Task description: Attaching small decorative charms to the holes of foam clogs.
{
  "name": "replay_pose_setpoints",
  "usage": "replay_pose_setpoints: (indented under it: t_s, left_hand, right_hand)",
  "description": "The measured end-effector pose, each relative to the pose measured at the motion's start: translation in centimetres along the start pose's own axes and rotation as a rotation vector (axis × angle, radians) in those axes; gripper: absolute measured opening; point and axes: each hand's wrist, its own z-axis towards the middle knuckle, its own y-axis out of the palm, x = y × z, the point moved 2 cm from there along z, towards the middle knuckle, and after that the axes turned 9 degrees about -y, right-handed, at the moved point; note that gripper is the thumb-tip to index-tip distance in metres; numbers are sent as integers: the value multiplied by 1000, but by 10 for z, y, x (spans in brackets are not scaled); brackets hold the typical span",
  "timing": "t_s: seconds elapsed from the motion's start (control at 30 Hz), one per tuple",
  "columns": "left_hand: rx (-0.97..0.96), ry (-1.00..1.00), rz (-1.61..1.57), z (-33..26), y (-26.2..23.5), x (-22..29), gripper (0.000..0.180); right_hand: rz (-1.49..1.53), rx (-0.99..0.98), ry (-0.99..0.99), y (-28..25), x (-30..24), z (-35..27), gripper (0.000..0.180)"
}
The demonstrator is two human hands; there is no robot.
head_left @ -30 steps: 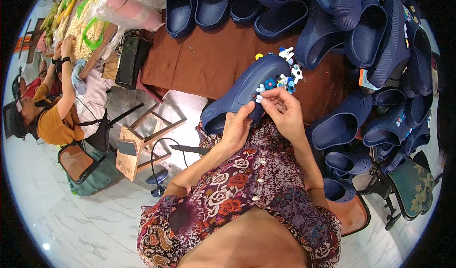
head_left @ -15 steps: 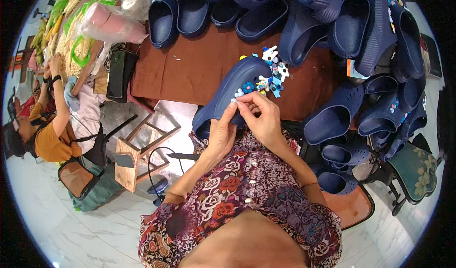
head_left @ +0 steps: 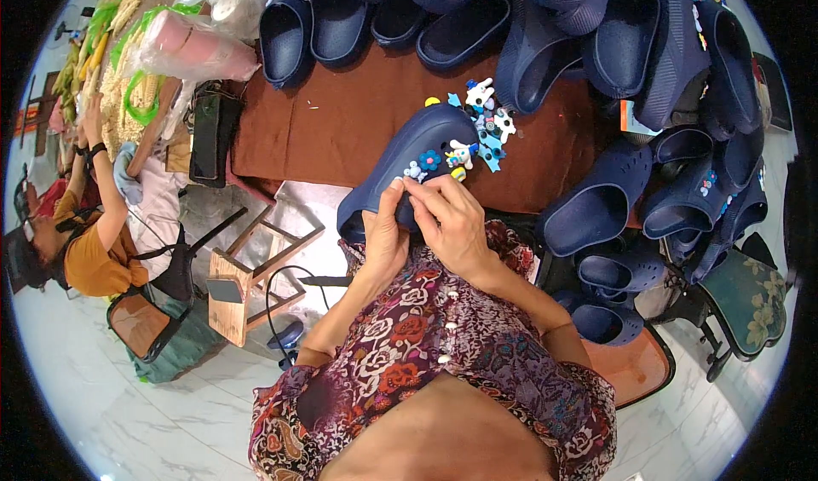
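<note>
A navy foam clog (head_left: 388, 161) is tilted toward me at the table's front edge. My left hand (head_left: 385, 241) grips its open heel end, thumb on top and fingers inside. My right hand (head_left: 453, 225) is closed in a pinch, its fingertips meeting my left thumb on the clog's upper; whatever lies between them is too small to name. Just beyond the fingertips sit a small white charm (head_left: 415, 172) and a blue flower charm (head_left: 429, 160). A white figure charm (head_left: 462, 154) is beside the flower. Several loose charms (head_left: 488, 123) lie by the toe.
Navy clogs (head_left: 345, 25) line the table's far side, and more (head_left: 588, 208) are stacked at right. The brown tablecloth (head_left: 298, 136) carries a black box (head_left: 213, 136) at left. A wooden stool (head_left: 230, 298) stands on the floor. Another person (head_left: 98, 255) works by corn cobs at far left.
Both hands and the clog have shifted slightly left. A yellow striped charm near my right hand shows more now. The other person's hands have moved a little.
</note>
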Motion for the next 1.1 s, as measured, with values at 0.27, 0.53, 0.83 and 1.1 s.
replay_pose_setpoints:
  t_s: [0.27, 0.53, 0.83, 1.1]
  left_hand:
    - [15, -13, 47, -3, 5, 3, 28]
    - [40, -221, -66, 5, 2, 3, 45]
    - [-78, -205, -67, 8, 4, 5, 42]
    - [-115, -153, 12, 9, 5, 4, 40]
  right_hand:
    - [42, -11, 30, -2, 4, -7, 28]
    - [-32, 202, 282, -52, 52, -15, 13]
    - [-301, -54, 279, -66, 111, -25, 21]
    - [-340, -131, 230, -65, 117, -18, 17]
